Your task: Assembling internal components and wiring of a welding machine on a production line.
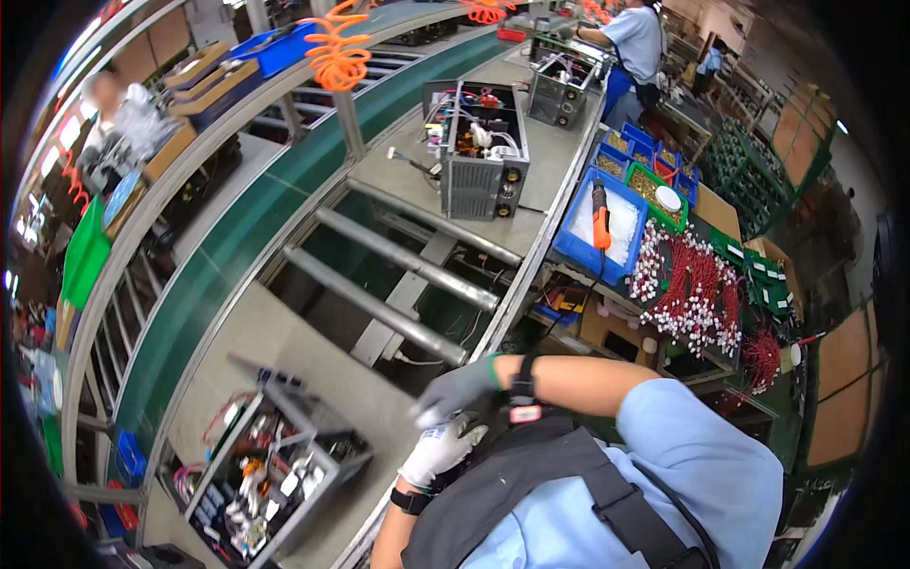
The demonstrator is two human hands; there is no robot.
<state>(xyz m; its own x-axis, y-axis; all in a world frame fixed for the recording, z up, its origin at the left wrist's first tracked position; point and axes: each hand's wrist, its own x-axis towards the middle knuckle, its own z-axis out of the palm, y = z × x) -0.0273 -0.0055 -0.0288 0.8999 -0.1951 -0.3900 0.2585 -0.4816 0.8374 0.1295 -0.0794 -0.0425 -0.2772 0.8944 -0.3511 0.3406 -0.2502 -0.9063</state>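
My left hand (441, 452), in a white glove with a black band at the wrist, is held close to my body. Its fingers look apart and bent, and I see nothing in them. Just above it, my right hand (453, 391) in a grey glove reaches across and meets or overlaps the white glove; its fingers are smeared by motion. To the left of both hands, an opened metal-cased unit (270, 474) stands on a grey board (313, 332), its wires and circuit parts exposed. Neither hand touches that unit.
Metal rollers (398, 284) cross the line ahead. Beyond them stand another opened unit (483, 156) and a third (561, 85). A blue tray (573, 248) holds an orange-black electric screwdriver (600, 223). Red-and-white wire leads (697, 284) cover the right bench. A co-worker (635, 43) stands farther along.
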